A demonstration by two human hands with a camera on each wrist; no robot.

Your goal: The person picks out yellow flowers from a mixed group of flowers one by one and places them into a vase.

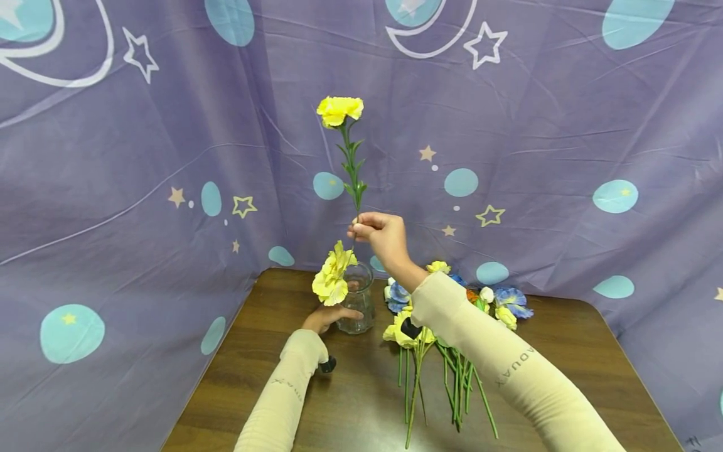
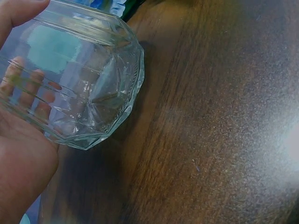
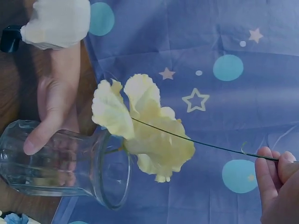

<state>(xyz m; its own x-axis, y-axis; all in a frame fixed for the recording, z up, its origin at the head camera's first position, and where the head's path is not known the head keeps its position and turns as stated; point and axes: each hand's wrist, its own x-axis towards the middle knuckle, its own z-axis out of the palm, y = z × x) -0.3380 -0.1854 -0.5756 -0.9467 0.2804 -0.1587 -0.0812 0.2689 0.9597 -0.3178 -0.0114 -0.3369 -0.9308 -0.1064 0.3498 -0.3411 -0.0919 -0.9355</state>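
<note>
A clear glass vase (image 1: pixel 364 307) stands on the table, and my left hand (image 1: pixel 333 316) grips its side, with the thumb and fingers on opposite sides of the glass in the left wrist view. One pale yellow flower (image 1: pixel 332 276) leans out over the rim on the left, its short visible stem inside the neck. Above the vase, my right hand (image 1: pixel 385 237) pinches the thin green stem (image 3: pixel 210 145) of a yellow carnation (image 1: pixel 341 112), bloom upward. In the right wrist view the stem's lower end overlaps the pale yellow flower's petals.
Right of the vase, a loose group of artificial flowers lies on the wooden table (image 1: pixel 350 402): a yellow flower with a dark centre (image 1: pixel 395 336), blue flowers (image 1: pixel 513 300) and several green stems (image 1: pixel 457 395). A purple patterned curtain (image 1: pixel 536 157) hangs behind and around.
</note>
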